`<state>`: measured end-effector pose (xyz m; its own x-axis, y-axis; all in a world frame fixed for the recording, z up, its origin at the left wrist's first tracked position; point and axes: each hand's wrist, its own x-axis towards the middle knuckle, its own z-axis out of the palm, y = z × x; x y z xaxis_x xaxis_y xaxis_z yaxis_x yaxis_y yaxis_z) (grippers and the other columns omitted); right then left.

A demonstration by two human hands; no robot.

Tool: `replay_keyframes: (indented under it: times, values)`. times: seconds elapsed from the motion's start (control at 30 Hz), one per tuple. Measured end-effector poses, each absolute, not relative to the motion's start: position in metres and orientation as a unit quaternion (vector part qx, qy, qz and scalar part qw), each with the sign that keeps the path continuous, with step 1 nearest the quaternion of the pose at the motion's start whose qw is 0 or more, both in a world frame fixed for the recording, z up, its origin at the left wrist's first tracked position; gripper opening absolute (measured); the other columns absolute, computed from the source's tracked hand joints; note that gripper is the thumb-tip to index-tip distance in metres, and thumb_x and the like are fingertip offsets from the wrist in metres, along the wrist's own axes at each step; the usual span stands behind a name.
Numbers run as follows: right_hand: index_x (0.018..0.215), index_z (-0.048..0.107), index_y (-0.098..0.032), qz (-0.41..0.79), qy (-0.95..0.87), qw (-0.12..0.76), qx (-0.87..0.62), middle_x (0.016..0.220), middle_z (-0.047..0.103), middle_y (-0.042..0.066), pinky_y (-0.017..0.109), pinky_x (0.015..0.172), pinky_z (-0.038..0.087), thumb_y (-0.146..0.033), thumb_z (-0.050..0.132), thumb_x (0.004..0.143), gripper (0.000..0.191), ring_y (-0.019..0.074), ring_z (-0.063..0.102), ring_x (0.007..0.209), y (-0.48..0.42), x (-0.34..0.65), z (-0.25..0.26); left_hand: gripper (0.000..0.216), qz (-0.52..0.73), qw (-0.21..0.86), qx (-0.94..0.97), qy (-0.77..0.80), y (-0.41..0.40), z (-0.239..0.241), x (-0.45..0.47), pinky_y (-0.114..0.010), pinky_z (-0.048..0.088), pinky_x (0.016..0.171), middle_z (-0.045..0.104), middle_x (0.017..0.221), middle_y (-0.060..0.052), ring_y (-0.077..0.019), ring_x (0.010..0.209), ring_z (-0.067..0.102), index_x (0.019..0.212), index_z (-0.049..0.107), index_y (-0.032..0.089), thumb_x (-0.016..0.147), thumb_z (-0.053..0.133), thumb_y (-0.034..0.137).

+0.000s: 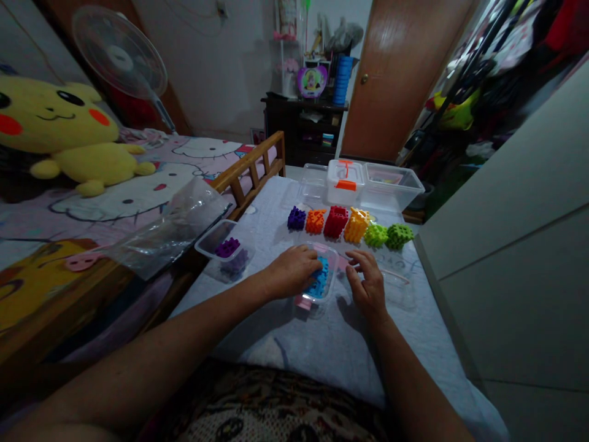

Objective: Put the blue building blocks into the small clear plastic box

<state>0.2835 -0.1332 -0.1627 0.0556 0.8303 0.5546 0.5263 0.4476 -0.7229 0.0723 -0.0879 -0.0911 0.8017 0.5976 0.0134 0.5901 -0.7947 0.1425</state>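
Observation:
My left hand (294, 270) reaches into a small clear tub (322, 299) of blue plastic pieces (319, 282), fingers curled among them; whether it grips one is hidden. My right hand (365, 282) rests beside the tub's right rim with fingers spread, holding nothing. Just beyond the hands runs a row of assembled blocks on the grey-covered table (322, 344): purple (296, 218), orange (315, 221), red (336, 221), yellow-orange (357, 224) and two green ones (376, 234) (399, 236).
A second clear tub with purple pieces (227, 248) sits at the left. A larger clear box with white lid and orange latch (345, 176) stands at the back. A plastic bag (175, 227) lies on the bed rail. A grey wall panel (506, 258) runs along the right.

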Motion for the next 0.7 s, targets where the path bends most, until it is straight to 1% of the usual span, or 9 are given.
replay_keyframes:
  times: [0.1,0.23,0.37,0.43,0.5,0.57,0.63,0.7]
  values:
    - [0.114,0.064,-0.021,0.146,-0.665,0.526,-0.51,0.114,0.06,0.01,0.034,0.071,0.054,-0.03,0.051,0.095,0.025,0.0194,0.062,0.09,-0.133,0.284,-0.163,0.015,0.032,0.072,0.945,0.318,-0.088,-0.093,0.073,-0.033,0.046,0.083,0.072,0.1,-0.007,-0.0232,0.095,0.063,0.096,0.073,0.018,0.086,0.063,0.014]
    - [0.113,0.065,-0.02,0.137,-0.648,0.538,-0.522,0.113,0.061,0.01,0.033,0.07,0.053,-0.03,0.052,0.094,0.025,0.019,0.062,0.088,-0.131,0.286,-0.16,0.017,0.053,0.077,0.944,0.315,-0.087,-0.096,0.072,-0.034,0.047,0.084,0.072,0.097,-0.007,-0.0224,0.093,0.064,0.099,0.072,0.018,0.087,0.06,0.012]
    - [0.107,0.066,-0.02,0.1,-0.609,0.559,-0.553,0.107,0.062,0.009,0.035,0.072,0.053,-0.033,0.051,0.093,0.025,0.0207,0.062,0.09,-0.13,0.303,-0.144,0.024,0.13,0.095,0.933,0.321,-0.087,-0.099,0.065,-0.036,0.047,0.09,0.071,0.102,-0.008,-0.0224,0.097,0.062,0.105,0.069,0.018,0.087,0.056,0.009]
    - [0.104,0.067,-0.02,0.088,-0.588,0.554,-0.583,0.104,0.064,0.009,0.036,0.073,0.054,-0.036,0.053,0.091,0.025,0.0218,0.062,0.089,-0.13,0.322,-0.135,0.026,0.185,0.117,0.915,0.338,-0.089,-0.1,0.061,-0.038,0.046,0.094,0.07,0.107,-0.008,-0.023,0.102,0.06,0.106,0.068,0.018,0.087,0.054,0.009]
    - [0.101,0.068,-0.019,0.089,-0.58,0.517,-0.623,0.101,0.067,0.009,0.036,0.071,0.053,-0.04,0.056,0.089,0.027,0.0219,0.063,0.085,-0.13,0.346,-0.13,0.024,0.255,0.145,0.883,0.367,-0.092,-0.103,0.056,-0.04,0.045,0.099,0.069,0.112,-0.008,-0.0233,0.108,0.059,0.107,0.068,0.018,0.091,0.051,0.013]
    - [0.101,0.07,-0.019,0.094,-0.595,0.454,-0.657,0.099,0.068,0.01,0.037,0.07,0.053,-0.044,0.058,0.086,0.031,0.0228,0.064,0.082,-0.132,0.373,-0.131,0.024,0.326,0.171,0.84,0.398,-0.096,-0.107,0.053,-0.041,0.043,0.103,0.067,0.117,-0.008,-0.0234,0.114,0.057,0.109,0.067,0.02,0.095,0.047,0.02]
    - [0.096,0.072,-0.02,0.08,-0.632,0.381,-0.67,0.097,0.07,0.011,0.041,0.074,0.053,-0.044,0.059,0.083,0.03,0.0249,0.064,0.083,-0.133,0.396,-0.141,0.026,0.387,0.201,0.791,0.429,-0.099,-0.115,0.05,-0.042,0.04,0.107,0.064,0.122,-0.008,-0.0235,0.12,0.054,0.112,0.065,0.021,0.097,0.045,0.027]
    - [0.091,0.072,-0.022,0.048,-0.665,0.33,-0.669,0.095,0.071,0.011,0.045,0.079,0.052,-0.044,0.062,0.08,0.027,0.0271,0.065,0.085,-0.135,0.412,-0.155,0.029,0.433,0.239,0.741,0.455,-0.1,-0.124,0.048,-0.042,0.04,0.108,0.061,0.127,-0.008,-0.0236,0.124,0.053,0.116,0.063,0.022,0.097,0.044,0.033]
